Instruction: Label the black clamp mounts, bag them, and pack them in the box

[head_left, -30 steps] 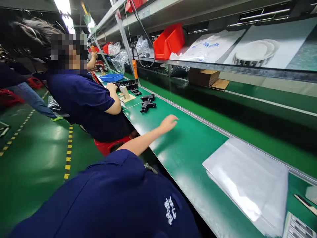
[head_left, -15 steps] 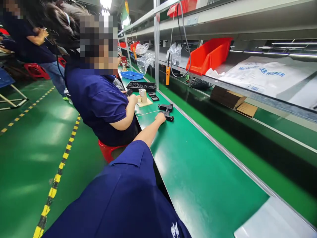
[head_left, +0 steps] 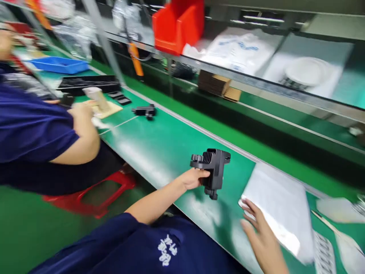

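My left hand (head_left: 193, 179) is closed around the lower side of a black plastic clamp bracket (head_left: 218, 169), held up above the green bench. The bracket has ribs and round knobs at its side and bottom. My right hand (head_left: 262, 232) is open, fingers spread, by the left edge of a white plastic sheet or bag (head_left: 276, 205); whether it touches the sheet I cannot tell. A second black bracket (head_left: 145, 111) lies farther up the bench, out of reach of both hands.
A co-worker's arm (head_left: 85, 133) is at the left, near a beige fixture (head_left: 98, 99). Beyond stand a black tray (head_left: 88, 83) and a blue tray (head_left: 59, 65). A shelf with a red bin (head_left: 178, 28) runs behind the bench. A white label sheet (head_left: 325, 253) lies at right.
My left hand has lifted one of the two black brackets from the bench and brought it nearer. My right hand has come into view. The view has turned right.
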